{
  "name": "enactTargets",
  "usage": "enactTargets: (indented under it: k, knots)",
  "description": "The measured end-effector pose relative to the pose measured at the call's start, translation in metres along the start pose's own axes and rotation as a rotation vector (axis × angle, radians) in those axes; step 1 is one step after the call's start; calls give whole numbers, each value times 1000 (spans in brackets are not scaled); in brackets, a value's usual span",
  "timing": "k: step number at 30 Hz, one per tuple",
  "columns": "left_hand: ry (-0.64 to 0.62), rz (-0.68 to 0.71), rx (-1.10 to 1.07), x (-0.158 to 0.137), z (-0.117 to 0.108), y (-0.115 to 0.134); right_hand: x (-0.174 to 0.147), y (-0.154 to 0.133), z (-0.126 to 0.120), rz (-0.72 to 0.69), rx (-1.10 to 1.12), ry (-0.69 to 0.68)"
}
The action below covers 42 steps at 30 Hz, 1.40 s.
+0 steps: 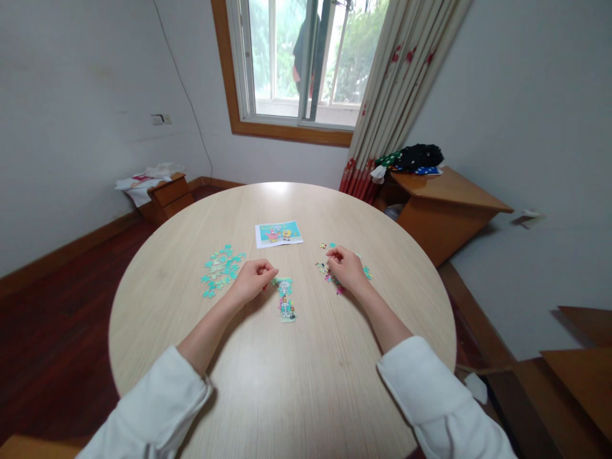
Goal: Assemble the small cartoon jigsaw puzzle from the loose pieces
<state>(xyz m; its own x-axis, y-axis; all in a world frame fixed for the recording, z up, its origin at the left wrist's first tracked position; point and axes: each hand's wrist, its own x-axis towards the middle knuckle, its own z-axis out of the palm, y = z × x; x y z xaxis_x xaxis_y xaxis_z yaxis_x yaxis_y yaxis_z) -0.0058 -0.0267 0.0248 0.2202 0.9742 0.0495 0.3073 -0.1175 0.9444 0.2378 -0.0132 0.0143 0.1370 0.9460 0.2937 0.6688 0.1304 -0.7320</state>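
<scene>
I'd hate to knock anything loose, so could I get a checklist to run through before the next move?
1. Printed picture uncovered: ok, on the table beyond the joined strip.
2. Joined strip lying flat: ok.
3. Left hand clear of the strip: not ok, it is at the upper left corner.
4. Left pile apart from the strip: ok.
5. Right hand clear of the right pile: not ok.
6. Piece in right hand: cannot tell.
</scene>
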Motion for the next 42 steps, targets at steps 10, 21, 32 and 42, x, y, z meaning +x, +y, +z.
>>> enactTargets:
  k: [10, 21, 32, 42]
  knots:
    - [16, 2, 0, 1, -1, -2, 8, 16, -10, 24, -219, 65]
    - [45, -11, -25, 3, -2, -3, 15, 33, -28, 102, -353, 102]
    - [101, -45, -83, 5, -6, -5, 19, 54, -41, 146, -454, 123]
    - [111, -50, -108, 6, -6, -6, 22, 63, -50, 238, -378, 96]
